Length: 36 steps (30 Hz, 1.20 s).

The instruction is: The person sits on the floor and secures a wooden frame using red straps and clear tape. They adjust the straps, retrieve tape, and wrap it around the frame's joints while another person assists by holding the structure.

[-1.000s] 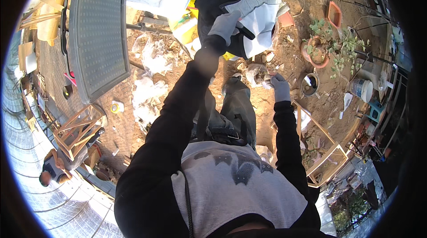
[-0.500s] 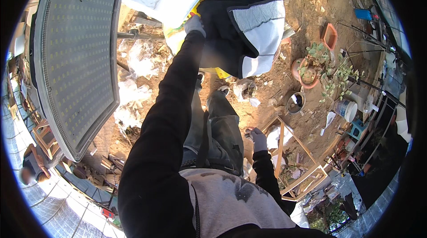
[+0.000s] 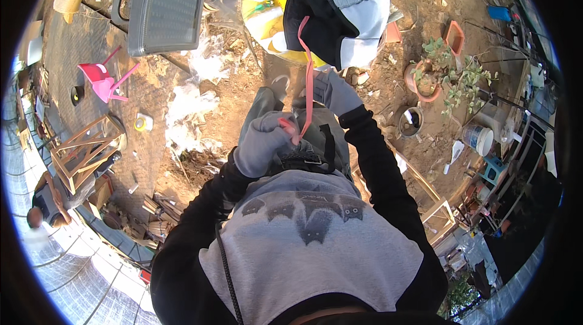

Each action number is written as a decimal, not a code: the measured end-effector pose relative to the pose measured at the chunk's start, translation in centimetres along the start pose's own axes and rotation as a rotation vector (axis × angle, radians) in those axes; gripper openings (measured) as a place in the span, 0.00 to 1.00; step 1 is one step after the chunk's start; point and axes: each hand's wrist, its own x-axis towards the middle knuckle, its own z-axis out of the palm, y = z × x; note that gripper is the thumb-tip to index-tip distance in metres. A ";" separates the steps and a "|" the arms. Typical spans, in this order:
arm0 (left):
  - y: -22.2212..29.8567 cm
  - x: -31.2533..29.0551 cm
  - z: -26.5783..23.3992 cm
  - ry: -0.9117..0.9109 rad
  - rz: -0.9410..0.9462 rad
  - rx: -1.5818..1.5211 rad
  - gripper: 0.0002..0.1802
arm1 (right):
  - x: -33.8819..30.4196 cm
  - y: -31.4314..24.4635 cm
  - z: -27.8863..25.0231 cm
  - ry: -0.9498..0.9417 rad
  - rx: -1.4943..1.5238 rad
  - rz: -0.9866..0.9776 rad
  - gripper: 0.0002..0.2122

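Note:
My left hand (image 3: 265, 144), in a grey glove, is closed in front of my waist on a long, thin red strip (image 3: 308, 85). From the fist the strip rises in a bend, and its free end stands in front of a black cloth. My right hand (image 3: 338, 92), gloved in grey too, is just right of the strip, with its fingers partly stretched out; contact with the strip is unclear. Beyond both hands, the black cloth with light grey panels (image 3: 313, 21) is draped over a round yellow surface (image 3: 258, 21), where small items lie.
A large grey light panel (image 3: 170, 9) stands at the upper left. On the left are a pink chair (image 3: 100, 76) and a wooden frame (image 3: 88, 149). Crumpled clear plastic (image 3: 191, 106) litters the dirt. Potted plants (image 3: 428, 85) stand right; another person (image 3: 51, 200) is far left.
My left hand has drawn back from the yellow surface toward my waist, now with the red strip in it. My right hand has moved forward beside the strip. The whole view has shifted.

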 end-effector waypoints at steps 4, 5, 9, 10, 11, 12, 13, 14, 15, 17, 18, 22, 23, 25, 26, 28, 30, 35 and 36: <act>-1.0 -8.2 -3.4 0.015 0.163 -0.128 0.19 | 1.1 1.5 2.7 -0.336 0.170 -0.050 0.17; -1.7 -10.2 -4.1 0.163 0.200 -0.173 0.20 | 0.9 1.8 2.6 -0.265 0.156 -0.024 0.15; -4.4 -20.3 -5.5 0.818 0.303 -0.214 0.19 | 1.2 3.2 4.6 -0.439 0.133 0.058 0.08; -5.3 -22.6 -5.7 0.883 0.323 -0.180 0.18 | 1.4 3.6 5.7 -0.530 0.170 0.090 0.09; -6.3 -24.5 -5.7 0.981 0.370 -0.243 0.18 | 1.6 3.9 6.8 -0.662 0.233 0.163 0.10; -7.7 -26.5 -5.7 1.043 0.387 -0.341 0.17 | 1.6 4.3 7.6 -0.661 0.254 0.256 0.10; -9.5 -28.2 -5.7 1.168 0.480 -0.562 0.15 | 1.5 4.8 8.0 -0.548 0.155 0.248 0.10; -10.9 -29.5 -6.8 1.231 0.563 -0.783 0.13 | 1.7 5.4 8.5 -0.356 0.154 0.303 0.09; -12.8 -31.3 -7.6 1.273 0.701 -0.955 0.10 | 2.0 5.6 9.0 -0.690 0.042 0.339 0.09; -16.9 -34.5 -9.0 1.479 0.639 -1.109 0.10 | 3.2 7.6 10.2 -0.591 -0.107 0.233 0.11; -19.1 -35.2 -9.7 1.546 0.658 -1.227 0.10 | 3.7 8.4 10.4 -0.543 -0.176 0.195 0.12; -25.5 -39.0 -11.8 1.697 0.805 -1.365 0.10 | 5.8 13.9 15.1 -0.560 -0.329 0.174 0.12; -26.8 -39.9 -12.6 1.728 0.814 -1.409 0.10 | 6.0 15.7 16.7 -0.510 -0.294 0.211 0.12; -28.6 -42.4 -15.4 1.750 0.883 -1.522 0.09 | 6.6 19.8 21.4 -0.514 -0.336 0.254 0.14; -29.6 -44.1 -16.9 1.775 0.901 -1.605 0.09 | 6.6 21.8 23.7 -0.498 -0.360 0.250 0.14; -32.2 -47.0 -20.6 1.785 0.960 -1.709 0.07 | 7.0 26.5 28.7 -0.484 -0.379 0.233 0.15; -35.0 -50.0 -25.3 1.707 1.032 -1.688 0.05 | 7.8 30.7 33.9 -0.572 -0.493 0.262 0.14; -40.3 -57.0 -32.2 1.802 1.203 -1.877 0.07 | 10.0 37.9 45.1 -0.660 -0.899 0.023 0.15; -39.2 -58.9 -32.6 1.926 1.175 -1.773 0.06 | 10.6 40.0 48.2 -0.633 -0.706 0.138 0.15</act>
